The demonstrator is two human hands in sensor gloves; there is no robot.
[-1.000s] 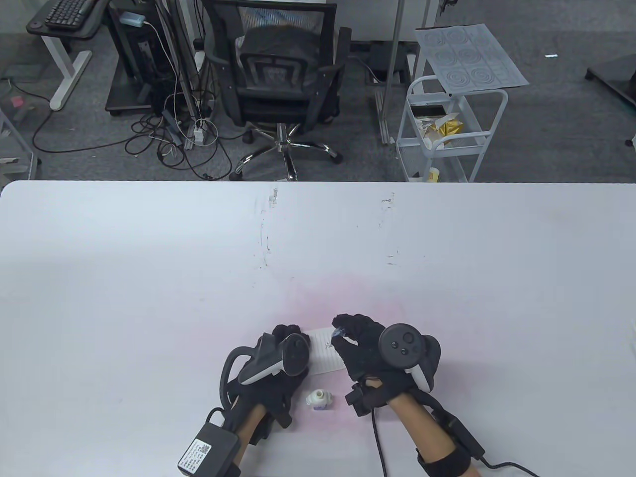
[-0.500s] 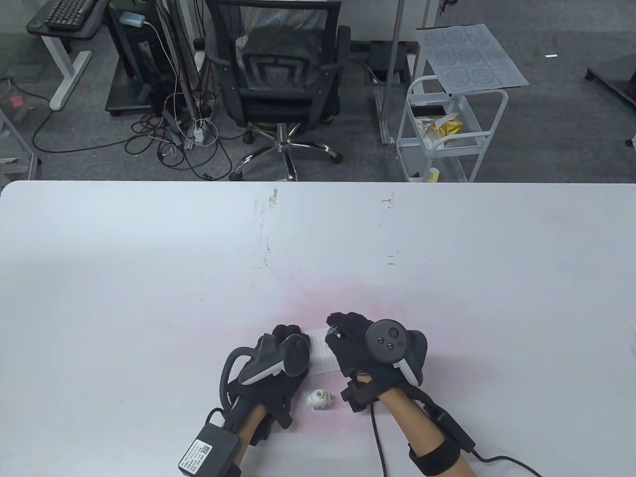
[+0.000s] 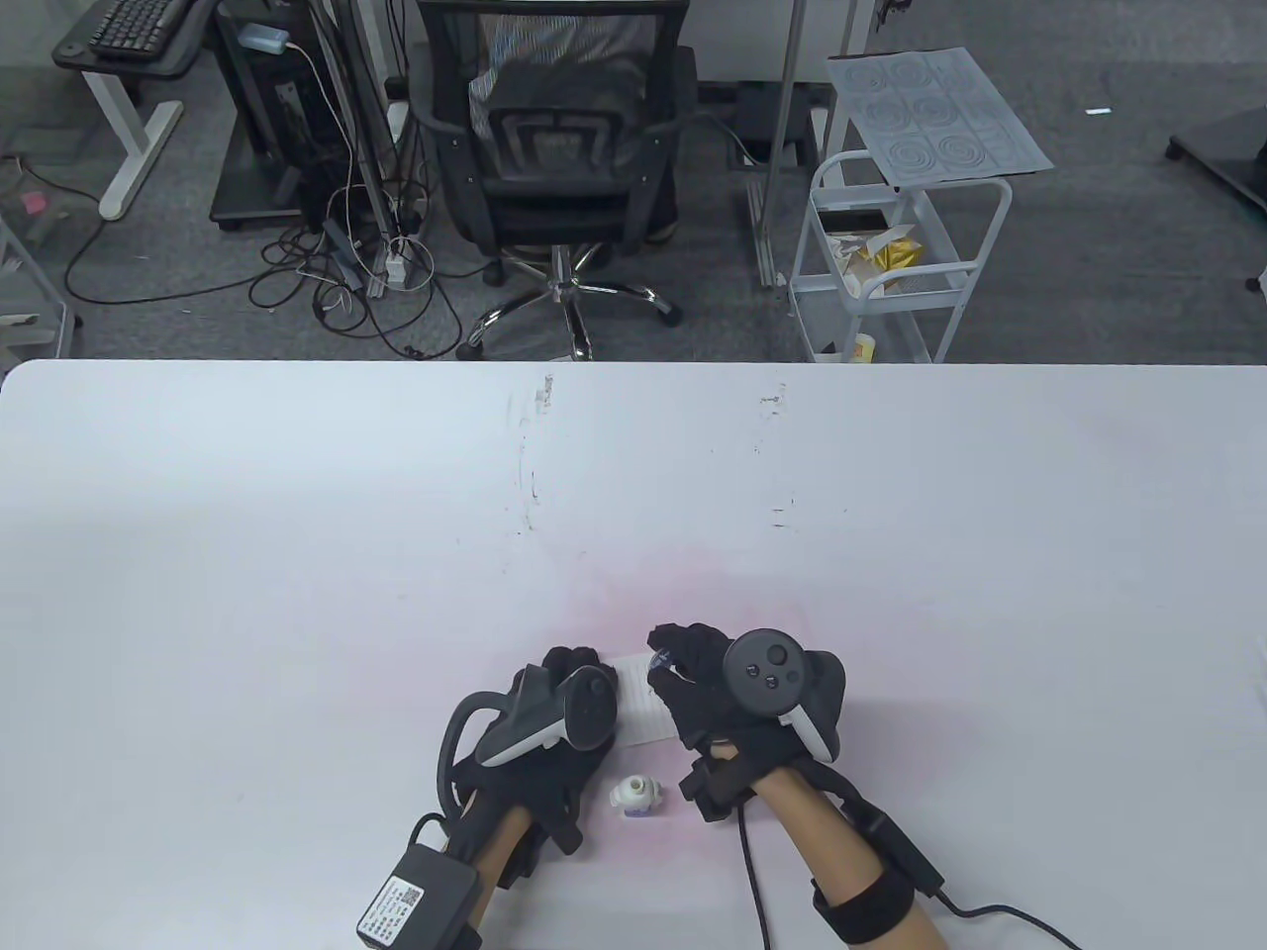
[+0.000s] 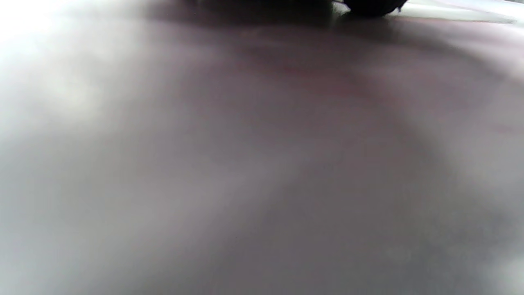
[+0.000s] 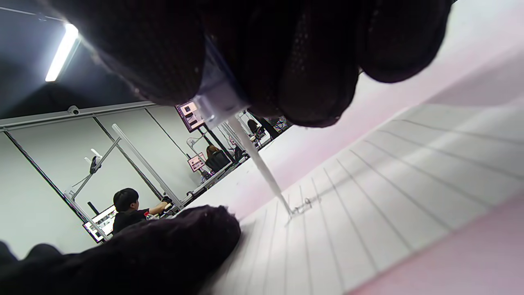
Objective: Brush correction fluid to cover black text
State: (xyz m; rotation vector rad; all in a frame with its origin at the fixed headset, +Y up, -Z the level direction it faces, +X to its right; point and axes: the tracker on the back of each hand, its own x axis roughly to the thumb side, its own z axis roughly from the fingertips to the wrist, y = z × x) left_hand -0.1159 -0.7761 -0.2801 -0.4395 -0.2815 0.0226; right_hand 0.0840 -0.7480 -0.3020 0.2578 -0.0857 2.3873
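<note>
A small lined paper (image 3: 645, 711) lies on the white table (image 3: 633, 495) between my hands. My left hand (image 3: 564, 693) rests flat on its left end; in the left wrist view only a dark fingertip (image 4: 374, 6) shows at the top edge. My right hand (image 3: 683, 673) pinches the clear cap of the correction-fluid brush (image 5: 217, 102). The thin white brush stem (image 5: 262, 168) slants down and its tip touches the paper (image 5: 368, 196) at a small dark mark (image 5: 303, 205). The open white bottle (image 3: 634, 795) stands near the front edge, between my wrists.
An office chair (image 3: 564, 148), a white cart (image 3: 891, 267) and a desk with cables stand on the floor beyond the table's far edge. The left wrist view is blurred, close to the tabletop.
My right hand has moved left over the paper with the brush, covering most of the paper's right end. The left hand and the bottle have not moved.
</note>
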